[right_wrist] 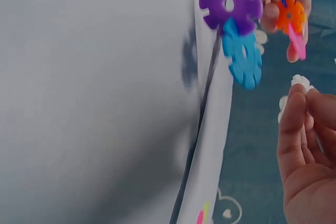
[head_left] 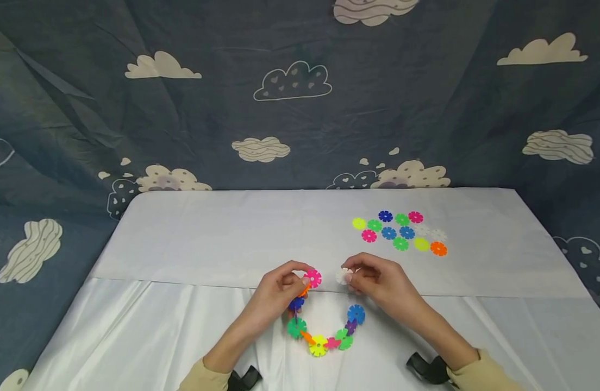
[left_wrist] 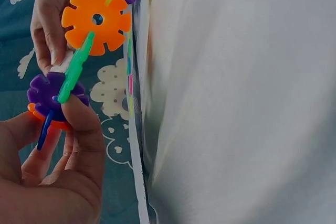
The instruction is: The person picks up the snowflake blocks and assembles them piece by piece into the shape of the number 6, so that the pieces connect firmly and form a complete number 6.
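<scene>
In the head view my left hand (head_left: 273, 293) pinches one end of a curved chain of interlocking notched plastic discs, by the orange disc (head_left: 305, 290) next to the pink disc (head_left: 312, 278). The chain bends down through a green disc (head_left: 296, 328) and a yellow disc (head_left: 318, 346) to a blue disc (head_left: 356, 314) at its other end. Between thumb and fingertips, my right hand (head_left: 388, 282) holds a white notched disc (head_left: 343, 275), a short gap from the pink one. The right wrist view shows this white disc (right_wrist: 301, 82) partly covered by the fingers.
Loose notched discs in several colours, among them an orange disc (head_left: 438, 248) and a dark blue disc (head_left: 385, 216), lie at the back right of the white-covered table (head_left: 222, 233). Behind it hangs a dark cloud-patterned cloth (head_left: 207, 119).
</scene>
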Demonstrator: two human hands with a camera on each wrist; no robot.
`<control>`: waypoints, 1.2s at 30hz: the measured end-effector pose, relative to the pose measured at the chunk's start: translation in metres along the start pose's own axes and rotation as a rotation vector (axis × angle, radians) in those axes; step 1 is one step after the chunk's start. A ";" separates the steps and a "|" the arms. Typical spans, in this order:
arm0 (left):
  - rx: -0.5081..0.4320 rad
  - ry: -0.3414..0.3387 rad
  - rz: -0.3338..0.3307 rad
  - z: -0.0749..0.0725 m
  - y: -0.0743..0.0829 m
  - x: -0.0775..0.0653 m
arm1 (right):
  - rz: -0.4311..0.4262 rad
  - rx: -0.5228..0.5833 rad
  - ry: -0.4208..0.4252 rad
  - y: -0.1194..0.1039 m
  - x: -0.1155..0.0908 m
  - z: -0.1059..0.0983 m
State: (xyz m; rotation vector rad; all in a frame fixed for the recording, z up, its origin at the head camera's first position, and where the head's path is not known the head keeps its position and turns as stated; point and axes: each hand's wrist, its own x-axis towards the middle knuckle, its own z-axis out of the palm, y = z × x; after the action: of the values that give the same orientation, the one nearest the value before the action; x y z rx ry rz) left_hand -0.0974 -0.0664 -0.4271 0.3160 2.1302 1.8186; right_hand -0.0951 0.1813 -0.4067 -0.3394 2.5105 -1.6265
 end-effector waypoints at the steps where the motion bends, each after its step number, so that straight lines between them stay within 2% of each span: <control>1: -0.006 0.000 -0.003 0.000 0.000 0.000 | -0.004 0.014 0.000 -0.001 0.001 0.002; 4: -0.017 0.004 -0.009 0.002 0.001 0.000 | -0.019 0.037 -0.008 -0.004 0.002 0.008; 9: -0.023 0.011 -0.012 0.002 0.004 -0.001 | -0.062 0.017 -0.014 -0.006 0.004 0.018; 15: -0.089 -0.018 0.001 0.002 0.005 -0.001 | -0.125 0.069 -0.026 -0.005 0.006 0.022; 25: -0.072 -0.013 0.030 0.001 0.002 0.000 | -0.292 -0.056 0.013 -0.005 0.009 0.026; 32: -0.081 -0.017 0.037 0.000 0.000 0.001 | -0.332 -0.070 0.026 -0.006 0.009 0.028; 36: -0.067 0.000 0.029 -0.001 0.000 0.001 | -0.320 -0.089 0.047 -0.007 0.009 0.030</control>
State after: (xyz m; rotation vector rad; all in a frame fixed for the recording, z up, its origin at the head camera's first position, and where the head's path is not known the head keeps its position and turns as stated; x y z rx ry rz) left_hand -0.0990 -0.0664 -0.4273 0.3323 2.0696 1.9016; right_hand -0.0960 0.1500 -0.4121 -0.7568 2.6795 -1.6431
